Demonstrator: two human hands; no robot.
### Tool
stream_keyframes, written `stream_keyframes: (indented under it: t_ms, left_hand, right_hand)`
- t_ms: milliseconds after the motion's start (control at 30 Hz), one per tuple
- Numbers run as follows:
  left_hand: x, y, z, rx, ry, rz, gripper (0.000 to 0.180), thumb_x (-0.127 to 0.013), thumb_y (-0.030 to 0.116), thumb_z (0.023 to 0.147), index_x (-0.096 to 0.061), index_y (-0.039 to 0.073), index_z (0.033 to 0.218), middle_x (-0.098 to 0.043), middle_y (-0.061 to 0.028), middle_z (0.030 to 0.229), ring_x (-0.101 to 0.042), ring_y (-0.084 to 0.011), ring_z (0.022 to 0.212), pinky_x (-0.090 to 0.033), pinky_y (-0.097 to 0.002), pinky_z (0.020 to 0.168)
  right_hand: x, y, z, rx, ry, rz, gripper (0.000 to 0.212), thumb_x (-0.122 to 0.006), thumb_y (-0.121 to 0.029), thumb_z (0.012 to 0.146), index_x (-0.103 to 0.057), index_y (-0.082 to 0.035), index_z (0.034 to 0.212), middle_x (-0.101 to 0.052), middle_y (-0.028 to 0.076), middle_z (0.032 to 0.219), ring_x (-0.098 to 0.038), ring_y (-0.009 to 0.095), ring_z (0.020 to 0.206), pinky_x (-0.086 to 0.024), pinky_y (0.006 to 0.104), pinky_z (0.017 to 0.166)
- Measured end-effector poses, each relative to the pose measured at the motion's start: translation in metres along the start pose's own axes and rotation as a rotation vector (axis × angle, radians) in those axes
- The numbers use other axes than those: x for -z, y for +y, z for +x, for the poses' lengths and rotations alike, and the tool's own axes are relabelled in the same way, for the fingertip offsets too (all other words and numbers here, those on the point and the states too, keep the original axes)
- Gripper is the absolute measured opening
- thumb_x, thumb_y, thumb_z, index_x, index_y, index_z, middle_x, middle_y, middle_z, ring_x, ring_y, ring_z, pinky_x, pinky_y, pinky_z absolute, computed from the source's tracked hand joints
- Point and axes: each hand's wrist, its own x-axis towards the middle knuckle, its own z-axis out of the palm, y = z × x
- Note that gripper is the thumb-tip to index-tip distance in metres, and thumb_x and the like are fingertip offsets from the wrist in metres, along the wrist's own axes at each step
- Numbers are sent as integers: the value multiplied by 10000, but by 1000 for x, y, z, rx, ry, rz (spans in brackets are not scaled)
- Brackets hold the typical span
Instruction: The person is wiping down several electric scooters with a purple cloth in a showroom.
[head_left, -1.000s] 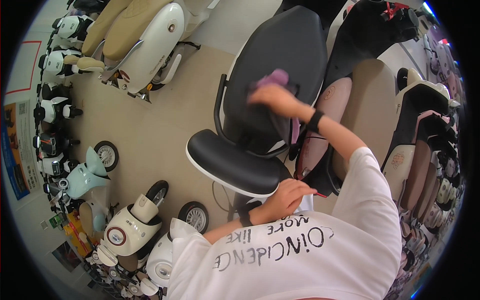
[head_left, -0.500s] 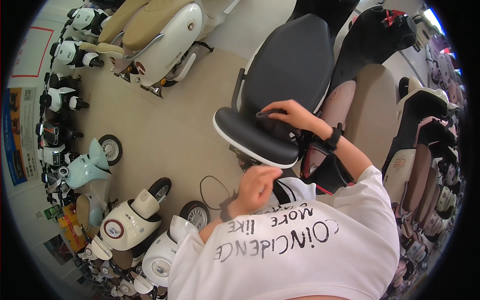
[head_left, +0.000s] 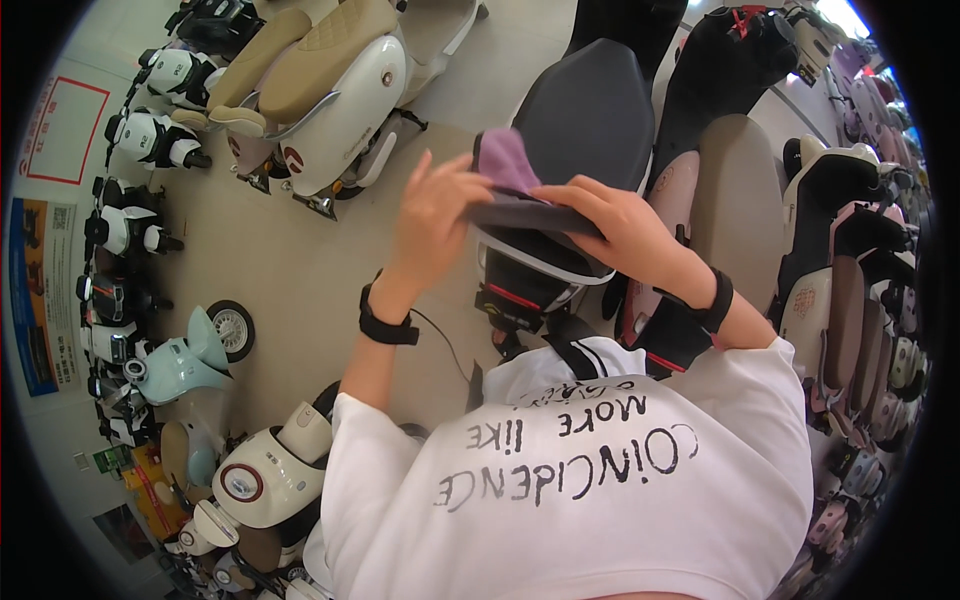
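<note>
Between my hands, above the back end of a scooter, is a cloth with a dark grey side and a pink-purple side [head_left: 507,160]. My right hand [head_left: 630,225] pinches its right part, thumb and fingers closed on it. My left hand [head_left: 430,220], slightly blurred, is at the cloth's left end, its fingers closed about the edge and one finger pointing up. Beneath the cloth, the scooter's black backrest is mostly hidden; its white lower rim [head_left: 545,262] shows. The dark grey seat [head_left: 590,115] extends beyond it. Both wrists wear black bands.
To the right stands a scooter with a taupe seat [head_left: 738,200], close against the first, and more scooters beyond. A cream scooter with tan seats [head_left: 335,120] is at the far left. A pale blue scooter [head_left: 180,365] and a cream one [head_left: 265,475] stand at left.
My left hand has risen from near my chest to the cloth's left end. The cloth, bunched in my right hand on the backrest before, is lifted and spread, showing its pink-purple side.
</note>
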Motion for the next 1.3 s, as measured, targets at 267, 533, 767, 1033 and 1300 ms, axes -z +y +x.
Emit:
stream_keyframes:
  t_ms: [267,533,767,1033,1300]
  left_hand:
    - [-20,28,-18,-21,-306,-137,281,-587,193,742,-556,84,998,-537,-100,1115,-467,-265,1111,-334,-450,962]
    - [-47,-34,44,291,-1068,-50,330,-450,273,836,-596,55,1036,-596,-144,1011,-549,-256,939,-404,-333,832]
    - [-54,-46,32,431,-1284,-362,384,-405,312,869,-565,39,1087,-581,-134,1069,-532,-289,995,-399,-347,853]
    - [11,48,3,85,-722,-331,241,-559,156,766,-589,104,1000,-559,-53,1022,-493,-240,987,-368,-376,861]
    - [-8,-27,-27,430,-435,-180,187,-547,153,774,-586,79,942,-554,-60,984,-483,-245,978,-341,-381,875]
  right_hand:
    - [-28,29,-40,-155,-234,129,369,-533,-192,839,-468,-45,1171,-441,169,1165,-457,327,1059,-370,352,915]
    - [-50,92,20,-609,-739,617,653,-285,-542,898,-357,-44,1315,-390,135,1322,-361,225,1219,-241,283,1016]
    - [-76,113,2,-526,-740,584,608,-287,-495,916,-379,-26,1292,-408,141,1306,-396,228,1187,-267,287,998]
    - [-30,61,-54,72,-432,500,395,-509,-146,859,-454,-28,1231,-470,194,1218,-433,310,1148,-331,354,971]
    - [-73,77,22,-220,-726,596,554,-323,-418,924,-352,17,1266,-449,217,1230,-440,319,1133,-336,338,954]
